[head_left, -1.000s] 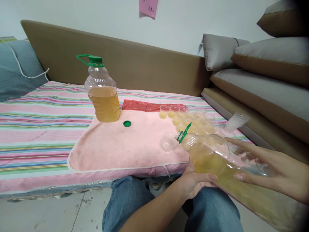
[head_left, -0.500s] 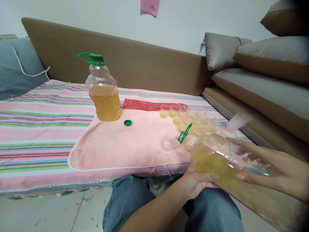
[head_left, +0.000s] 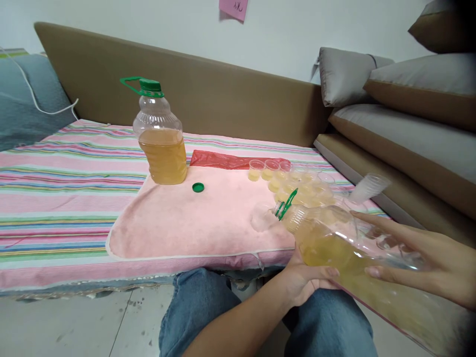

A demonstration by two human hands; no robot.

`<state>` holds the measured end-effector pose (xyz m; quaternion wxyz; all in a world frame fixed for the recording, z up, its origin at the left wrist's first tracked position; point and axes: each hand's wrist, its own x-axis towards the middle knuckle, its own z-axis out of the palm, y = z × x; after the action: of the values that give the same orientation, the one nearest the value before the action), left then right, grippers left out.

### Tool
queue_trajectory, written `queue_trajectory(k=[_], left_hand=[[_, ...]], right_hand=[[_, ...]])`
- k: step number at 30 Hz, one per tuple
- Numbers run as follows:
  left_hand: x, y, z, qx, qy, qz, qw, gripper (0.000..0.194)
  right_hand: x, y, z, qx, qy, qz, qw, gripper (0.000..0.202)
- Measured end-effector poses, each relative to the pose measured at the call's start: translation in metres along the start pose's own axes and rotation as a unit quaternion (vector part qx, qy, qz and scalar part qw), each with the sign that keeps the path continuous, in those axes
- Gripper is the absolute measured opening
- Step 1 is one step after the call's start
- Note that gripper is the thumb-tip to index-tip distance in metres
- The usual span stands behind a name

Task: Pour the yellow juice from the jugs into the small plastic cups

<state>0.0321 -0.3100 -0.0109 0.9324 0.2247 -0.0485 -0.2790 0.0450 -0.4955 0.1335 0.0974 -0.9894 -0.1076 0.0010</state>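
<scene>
Two hands on one big open bottle (head_left: pixel 334 238) here; left hand (head_left: pixel 303 277) cradles it below the neck, right hand (head_left: pixel 416 253) grips its body, probably for steadier tilt control; its mouth sits by an empty-looking plastic cup (head_left: pixel 260 218) on the pink mat (head_left: pixel 178 218).

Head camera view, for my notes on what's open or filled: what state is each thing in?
Tilted bottle: uncapped, partly full, held in both hands.
Upright bottle: capped, partly full.
Loose green cap: lying on the pink cloth.
Grouped cups: pale yellow liquid visible in many.
Cup at the bottle mouth: looks empty.
Cup stack: nested, leaning.
Red plastic: crumpled.
</scene>
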Motion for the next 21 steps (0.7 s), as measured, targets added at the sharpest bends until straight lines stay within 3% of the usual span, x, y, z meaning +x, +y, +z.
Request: queue_trajectory(k=[3, 5, 21], left_hand=[[0.0, 0.0, 0.0, -0.004, -0.002, -0.001, 1.0, 0.084], [0.0, -0.001, 0.0, -0.002, -0.003, 0.0, 1.0, 0.083], [0.001, -0.002, -0.001, -0.005, -0.003, 0.002, 1.0, 0.082]], right_hand=[[0.0, 0.008, 0.001, 0.005, -0.06, 0.002, 0.998, 0.085], [0.0, 0.011, 0.002, 0.0, -0.067, 0.007, 0.998, 0.086], [-0.001, 0.014, 0.002, -0.007, -0.072, 0.011, 0.997, 0.087]])
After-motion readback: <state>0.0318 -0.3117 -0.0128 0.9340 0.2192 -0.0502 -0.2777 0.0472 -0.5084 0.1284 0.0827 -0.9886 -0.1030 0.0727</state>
